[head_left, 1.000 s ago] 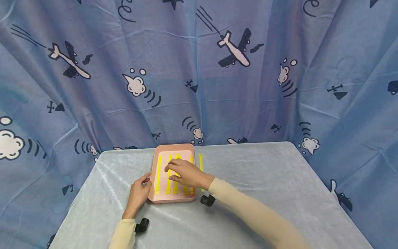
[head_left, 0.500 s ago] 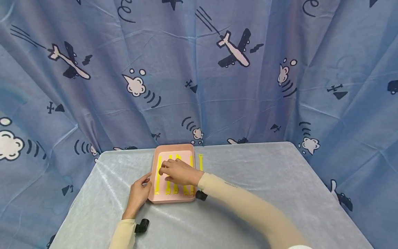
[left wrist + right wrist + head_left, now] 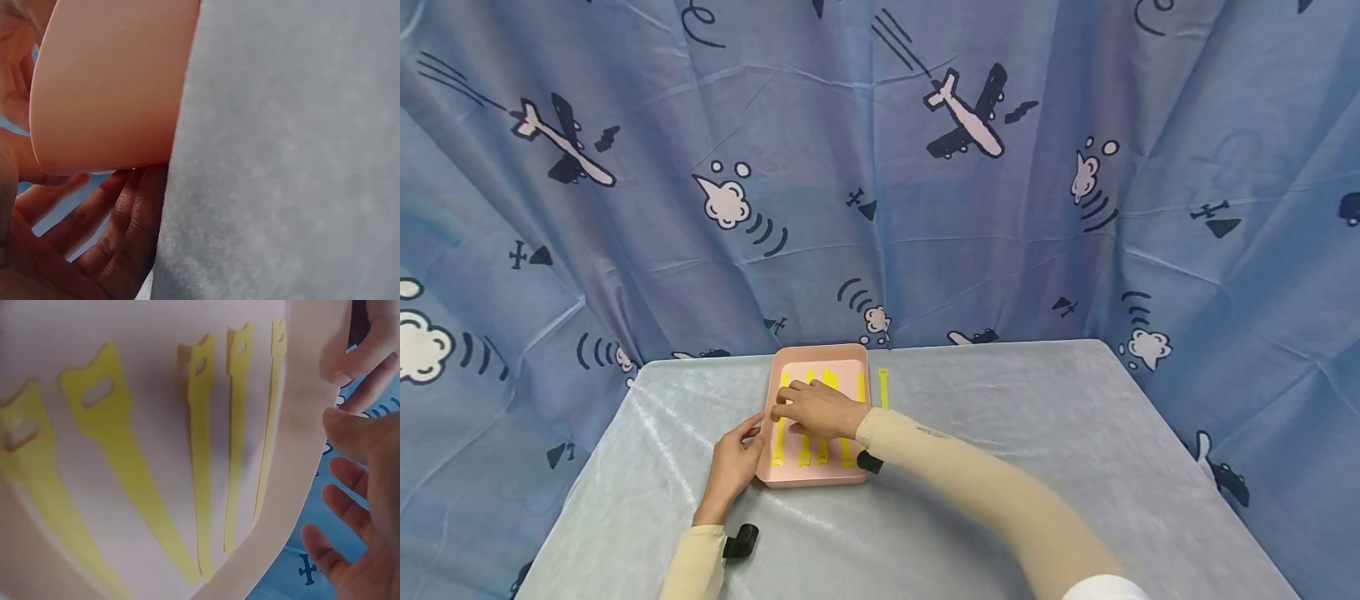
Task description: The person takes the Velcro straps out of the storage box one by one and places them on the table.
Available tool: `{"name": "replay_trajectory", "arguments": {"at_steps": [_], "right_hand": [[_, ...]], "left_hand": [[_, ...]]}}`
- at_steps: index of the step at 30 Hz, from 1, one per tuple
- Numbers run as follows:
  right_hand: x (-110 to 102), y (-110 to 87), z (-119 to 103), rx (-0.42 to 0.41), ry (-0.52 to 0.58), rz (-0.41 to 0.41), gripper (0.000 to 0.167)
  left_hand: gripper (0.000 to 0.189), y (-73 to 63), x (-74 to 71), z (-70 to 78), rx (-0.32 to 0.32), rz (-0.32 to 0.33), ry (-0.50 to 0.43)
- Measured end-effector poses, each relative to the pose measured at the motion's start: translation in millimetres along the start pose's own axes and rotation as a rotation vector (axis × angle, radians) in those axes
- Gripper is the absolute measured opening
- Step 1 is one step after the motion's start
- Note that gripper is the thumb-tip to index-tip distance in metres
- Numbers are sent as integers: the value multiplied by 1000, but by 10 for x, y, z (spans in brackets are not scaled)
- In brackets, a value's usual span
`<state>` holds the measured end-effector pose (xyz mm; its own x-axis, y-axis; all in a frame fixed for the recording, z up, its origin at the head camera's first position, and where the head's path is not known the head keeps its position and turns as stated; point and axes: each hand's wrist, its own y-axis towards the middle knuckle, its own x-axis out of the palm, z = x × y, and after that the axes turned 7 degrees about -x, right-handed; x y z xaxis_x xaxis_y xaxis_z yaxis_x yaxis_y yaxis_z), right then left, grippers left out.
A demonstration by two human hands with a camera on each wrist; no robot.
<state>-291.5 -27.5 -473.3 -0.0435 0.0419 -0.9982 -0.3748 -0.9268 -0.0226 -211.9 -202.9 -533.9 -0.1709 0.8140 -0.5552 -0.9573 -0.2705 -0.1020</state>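
- Head view had the yellow straps (image 3: 823, 450) in the tray right below the right hand (image 3: 820, 410), which covered part of them. Long axes ran toward and away from the person, while the hand pointed left, so it lay pretty much crosswise to them.
- Key relation imo: the leftmost strap (image 3: 778, 450) was under the right hand's fingertips, with its broad end on the person's side of that hand. The right hand looked nearer to it, since the left hand (image 3: 735, 467) was just outside the tray wall.
- Right hand wasn't grasping anything I could see: fingers apart and loosely bent. Couldn't tell if its thumb touched the rim.
- Pink tray (image 3: 811, 483) sat under the right hand and to the right of the left one. The left hand's fingers were fairly straight, tips against the tray's outer side, no real clench.
- One loose strap (image 3: 883, 390) was on the table (image 3: 1037, 467), right of the tray and beyond the right forearm, which hid its lower part. Same axis, roughly.
- Past both hands hung a blue airplane-print curtain (image 3: 790, 125).
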Motion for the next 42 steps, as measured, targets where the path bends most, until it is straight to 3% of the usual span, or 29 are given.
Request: {"name": "replay_trajectory", "arguments": {"at_steps": [15,36,42], "right_hand": [[151,187,26,6,-2,-111,37],[275,330,-9,44,-145,-168,23],[284,346,-7,44,-129,-168,22]], "left_hand": [[42,11,-6,-41,0,-36,17],[42,23,14,-49,19,-11,10],[43,39,1,-43,20,-14,7]]}}
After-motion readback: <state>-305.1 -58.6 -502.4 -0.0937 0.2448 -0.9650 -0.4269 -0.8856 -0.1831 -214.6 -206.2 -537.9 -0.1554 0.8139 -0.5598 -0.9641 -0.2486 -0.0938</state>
